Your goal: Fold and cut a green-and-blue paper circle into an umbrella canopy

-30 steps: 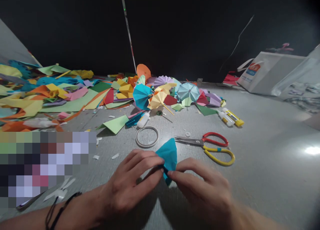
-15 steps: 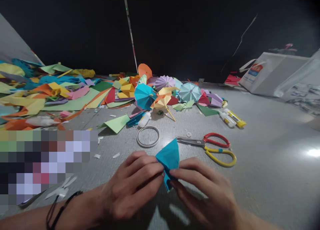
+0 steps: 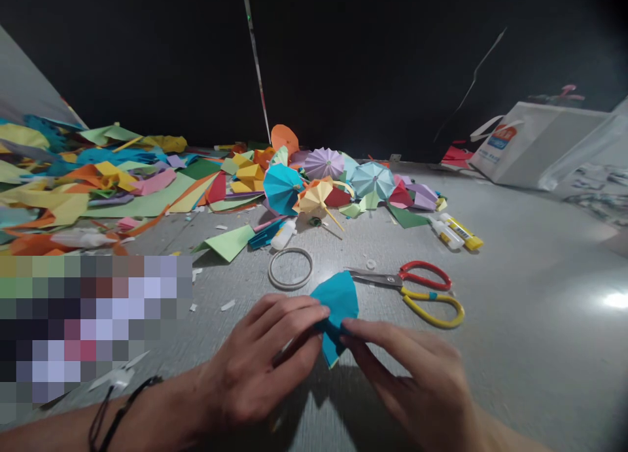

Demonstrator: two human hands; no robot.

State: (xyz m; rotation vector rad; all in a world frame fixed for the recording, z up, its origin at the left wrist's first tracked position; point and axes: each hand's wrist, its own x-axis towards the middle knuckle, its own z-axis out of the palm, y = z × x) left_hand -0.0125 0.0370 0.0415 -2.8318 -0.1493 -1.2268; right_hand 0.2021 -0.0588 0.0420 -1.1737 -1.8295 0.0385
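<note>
A folded piece of blue paper (image 3: 338,298) is held between both hands, its wide rounded edge pointing away and a narrow folded end pointing toward me. My left hand (image 3: 272,354) pinches its left side, with a dark cord bracelet round the wrist. On the right side, my right hand (image 3: 412,367) grips a fold between thumb and index finger. Just beyond the paper lie scissors (image 3: 392,280) with one red and one yellow handle. A grey ring (image 3: 290,269) lies flat to their left.
Behind stand several small paper umbrellas (image 3: 373,180). Coloured paper scraps (image 3: 127,190) are heaped at the left. A white glue bottle (image 3: 283,235) lies mid-table, and a yellow tube (image 3: 464,233) lies right. A white bag (image 3: 534,144) stands back right. A pixelated patch hides the left front.
The blue paper has opened wider and turned slightly. My right fingers have shifted up along its fold. A yellow-orange paper piece on the middle umbrella has dropped lower.
</note>
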